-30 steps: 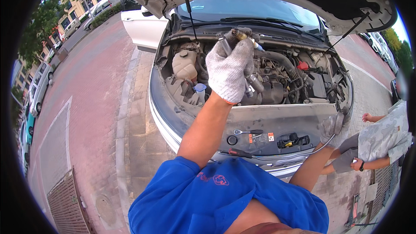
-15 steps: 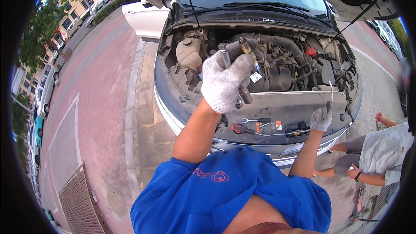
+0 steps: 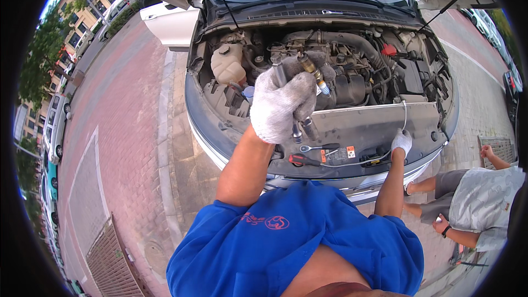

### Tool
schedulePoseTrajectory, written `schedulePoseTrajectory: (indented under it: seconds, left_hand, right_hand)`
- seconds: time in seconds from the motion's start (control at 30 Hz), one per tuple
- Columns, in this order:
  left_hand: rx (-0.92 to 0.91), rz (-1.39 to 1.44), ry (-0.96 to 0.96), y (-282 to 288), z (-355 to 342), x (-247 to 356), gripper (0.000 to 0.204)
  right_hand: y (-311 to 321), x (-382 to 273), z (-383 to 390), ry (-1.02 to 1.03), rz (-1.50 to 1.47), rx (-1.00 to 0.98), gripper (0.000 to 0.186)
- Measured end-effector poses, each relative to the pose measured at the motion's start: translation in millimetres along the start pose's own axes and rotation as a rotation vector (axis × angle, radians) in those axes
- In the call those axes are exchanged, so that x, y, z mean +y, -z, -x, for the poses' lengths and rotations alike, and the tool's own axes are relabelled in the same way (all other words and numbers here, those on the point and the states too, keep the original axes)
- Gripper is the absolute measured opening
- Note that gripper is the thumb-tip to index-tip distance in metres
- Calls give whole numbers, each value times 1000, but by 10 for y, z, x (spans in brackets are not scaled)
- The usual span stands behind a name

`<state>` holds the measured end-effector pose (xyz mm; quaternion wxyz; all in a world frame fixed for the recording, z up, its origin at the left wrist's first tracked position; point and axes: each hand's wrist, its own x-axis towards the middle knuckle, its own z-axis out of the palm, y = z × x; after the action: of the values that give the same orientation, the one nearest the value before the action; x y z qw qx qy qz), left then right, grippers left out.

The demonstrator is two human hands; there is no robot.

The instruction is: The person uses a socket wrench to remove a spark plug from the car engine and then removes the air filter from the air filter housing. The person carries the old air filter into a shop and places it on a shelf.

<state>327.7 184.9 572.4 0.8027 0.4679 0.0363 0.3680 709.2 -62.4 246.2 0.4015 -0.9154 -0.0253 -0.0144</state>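
In the head view, the left hand [image 3: 281, 105] is seen raised over the engine bay [image 3: 330, 71], in a white work glove, with its grip clenched around a small metal part [image 3: 312, 72] with a brass-coloured end and a slim metal tool [image 3: 301, 127] — both are held above the front edge of the bay, not resting on anything. Compared with one second ago, the hand has been lowered a little and turned, so the part is now better shown to the camera; it seems that the part is being inspected. The right hand [image 3: 401, 142], also gloved, has been brought to the front panel [image 3: 363, 126] and rests there, closed on its edge. A red-handled screwdriver [image 3: 303, 160] and a wrench [image 3: 319, 147] lie on this panel. Another person [image 3: 473, 209] is crouched at the right.
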Motion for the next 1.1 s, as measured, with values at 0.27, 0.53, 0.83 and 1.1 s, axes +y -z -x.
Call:
schedulePoseTrajectory:
  seconds: [0.27, 0.53, 0.83, 1.1]
  left_hand:
    - [-74, 86, 73, 202, -159, -177, 46]
    - [-95, 105, 108, 315, -276, -321, 46]
    - [-197, 90, 185, 317, -284, -359, 47]
    - [-270, 234, 249, 289, -139, -525, 46]
  right_hand:
    - [121, -365, 304, -41, 269, 1, 34]
    - [81, -317, 330, -20, 384, 122, 35]
    - [473, -1332, 1041, 390, 47, 99, 23]
    - [919, -2515, 2144, 172, -1073, -1108, 43]
